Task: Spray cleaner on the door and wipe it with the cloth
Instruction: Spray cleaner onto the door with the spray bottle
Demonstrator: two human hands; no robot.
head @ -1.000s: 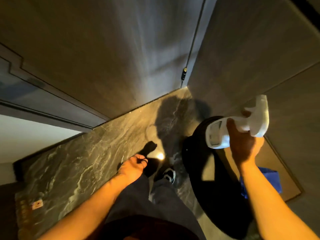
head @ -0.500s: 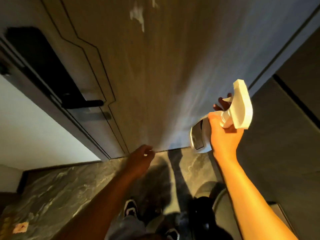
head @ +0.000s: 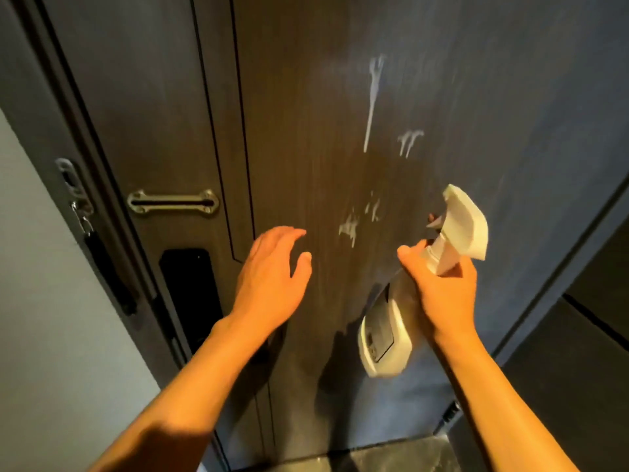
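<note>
A dark wood-grain door [head: 306,97] fills the view. White streaks and blobs of cleaner foam [head: 372,97] run down its middle, with smaller patches lower down near my hands. My right hand [head: 442,287] grips the neck of a white spray bottle [head: 456,233], nozzle up and pointing at the door, body hanging below the hand. My left hand [head: 272,270] is raised in front of the door with fingers spread, holding nothing. No cloth is in view.
A brass slide latch [head: 173,201] and a black lock plate [head: 190,294] sit on the door's left side. A chain latch [head: 73,185] hangs on the frame beside a pale wall [head: 41,301]. Dark panelling [head: 585,335] stands to the right; marble floor [head: 391,458] shows below.
The view has swung up from the floor to the door. Both hands have risen, the right one bringing the bottle up to face the door. My left hand has opened out.
</note>
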